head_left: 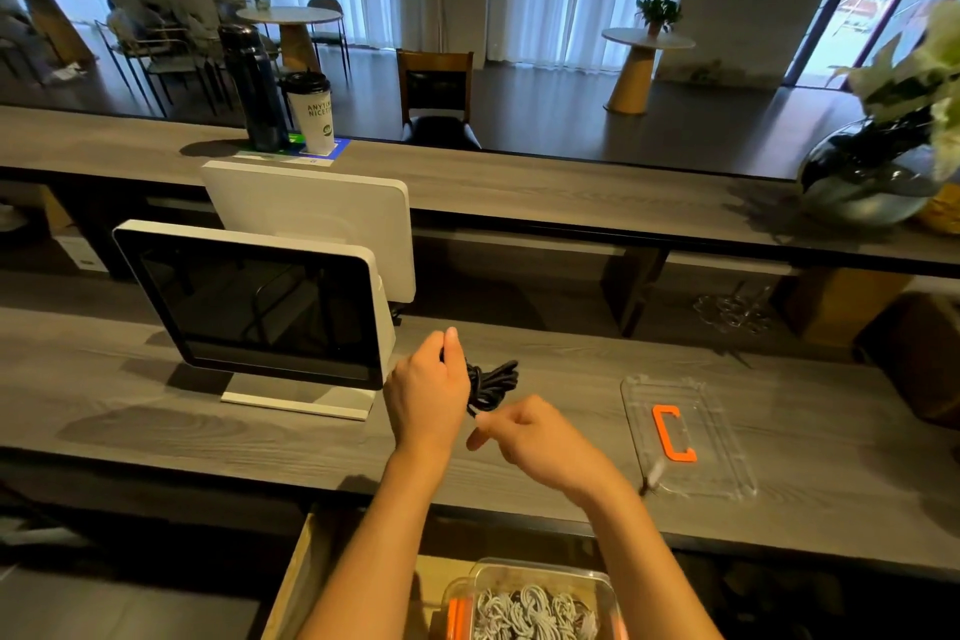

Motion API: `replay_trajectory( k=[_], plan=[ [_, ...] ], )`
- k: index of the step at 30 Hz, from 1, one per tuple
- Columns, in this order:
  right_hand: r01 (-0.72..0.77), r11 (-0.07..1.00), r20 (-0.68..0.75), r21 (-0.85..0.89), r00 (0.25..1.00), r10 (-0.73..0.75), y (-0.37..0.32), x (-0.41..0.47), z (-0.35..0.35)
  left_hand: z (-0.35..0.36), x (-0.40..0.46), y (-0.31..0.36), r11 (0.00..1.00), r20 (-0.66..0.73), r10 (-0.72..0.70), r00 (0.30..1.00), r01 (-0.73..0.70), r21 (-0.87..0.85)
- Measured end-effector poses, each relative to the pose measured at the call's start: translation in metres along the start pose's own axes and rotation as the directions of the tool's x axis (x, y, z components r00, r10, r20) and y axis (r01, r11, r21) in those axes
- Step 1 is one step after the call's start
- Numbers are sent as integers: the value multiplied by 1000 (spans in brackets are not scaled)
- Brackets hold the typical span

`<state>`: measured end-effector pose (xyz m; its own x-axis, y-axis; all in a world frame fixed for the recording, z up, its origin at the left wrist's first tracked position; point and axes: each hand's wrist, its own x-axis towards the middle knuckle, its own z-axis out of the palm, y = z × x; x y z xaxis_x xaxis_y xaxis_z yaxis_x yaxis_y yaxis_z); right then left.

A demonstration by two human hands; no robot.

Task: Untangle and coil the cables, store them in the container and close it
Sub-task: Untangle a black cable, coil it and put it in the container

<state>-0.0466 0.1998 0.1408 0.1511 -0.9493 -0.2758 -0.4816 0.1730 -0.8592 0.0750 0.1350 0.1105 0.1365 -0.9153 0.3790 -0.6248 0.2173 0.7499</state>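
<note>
A person is standing at a grey wood-grain counter [545, 499], working both hands over a bundle of black cable [491, 382] near the middle of the surface. The left hand [428, 385] is gripping the coiled bundle, fingers curled round it and raised just above the counter. The right hand [530, 434] is pinching a strand of the same cable just below the bundle, its fingers bent, so the two hands are sitting close together with the cable between them.

Toward the right part of the counter, well apart from the hands, a clear plastic lid [727, 457] with an orange handle [674, 433] is lying flat, reaching almost to the near edge. Below the near edge, a clear container [540, 572] is sitting in an open drawer [296, 582], holding coiled grey cables [530, 613], with an orange latch [457, 618] showing on its left side.

On the left part of the counter a white-framed touchscreen terminal [260, 312] is standing on its base. On the raised ledge [519, 187] behind it, a paper coffee cup [311, 112] is standing beside a dark flask [252, 88], and a round glass vase of foliage [867, 177] is occupying the far right end.
</note>
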Motion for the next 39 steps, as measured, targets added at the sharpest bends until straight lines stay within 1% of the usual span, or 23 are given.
replay_trajectory(
  k=[2,3,5,7,10,12,14,16,18,20,21,23,25,26,27,28,30,32,34,37,39],
  plan=[
    [104,987,60,-123,993,-97,-5,-9,-12,-3,3,-3,996,97,-29,995,21,88],
    [156,970,72,-187,987,-145,-7,-12,-19,-3,5,-5,995,147,-49,988,36,89],
    [230,933,55,-276,973,-224,-11,-17,-29,-4,6,-9,998,259,-53,965,62,-26],
    [268,920,-26,-286,958,-287,-10,-18,-34,-6,7,-9,981,361,2,933,69,-183],
    [259,943,-195,-209,934,-300,-1,-13,-39,-10,9,-11,920,428,88,899,91,-382],
    [270,955,-271,-120,917,-293,4,-9,-39,-12,8,-11,866,470,120,874,139,-479],
    [303,953,-345,1,894,-284,9,-5,-36,-13,3,-9,801,523,124,843,226,-555],
    [314,943,-379,109,890,-252,10,-1,-31,-14,-1,-5,730,524,90,847,302,-613],
    [326,932,-380,159,891,-247,15,3,-24,-11,-2,1,645,485,5,875,367,-670],
    [330,932,-388,153,887,-251,22,9,-19,-8,-2,11,567,460,-162,873,464,-680],
    [315,939,-394,136,887,-240,24,11,-17,-7,-2,16,525,460,-259,849,524,-671],
    [291,950,-391,110,892,-228,28,14,-12,-4,-3,22,416,480,-418,771,632,-653],
    [296,954,-346,54,901,-260,28,14,-6,-4,-2,24,308,490,-534,689,699,-645],
    [297,955,-310,28,911,-274,29,14,-1,-4,-1,26,281,474,-589,655,716,-639],
    [297,955,-272,30,921,-278,29,13,3,-4,0,27,279,442,-633,635,720,-635],
    [290,956,-252,51,930,-269,28,13,8,-4,-1,29,298,399,-663,634,711,-637],
    [280,958,-261,63,931,-254,27,13,16,-5,-3,33,367,298,-686,663,670,-645],
    [252,966,-313,55,923,-223,24,16,23,-5,-6,33,468,207,-668,715,620,-629],
    [226,970,-398,86,901,-175,19,17,27,-3,-9,32,550,151,-626,765,570,-611],
    [211,972,-506,100,852,-133,17,18,32,-1,-10,32,636,91,-572,815,510,-579],
    [178,979,-534,95,840,-101,17,19,37,0,-11,32,696,46,-535,844,470,-543]
  ],
)
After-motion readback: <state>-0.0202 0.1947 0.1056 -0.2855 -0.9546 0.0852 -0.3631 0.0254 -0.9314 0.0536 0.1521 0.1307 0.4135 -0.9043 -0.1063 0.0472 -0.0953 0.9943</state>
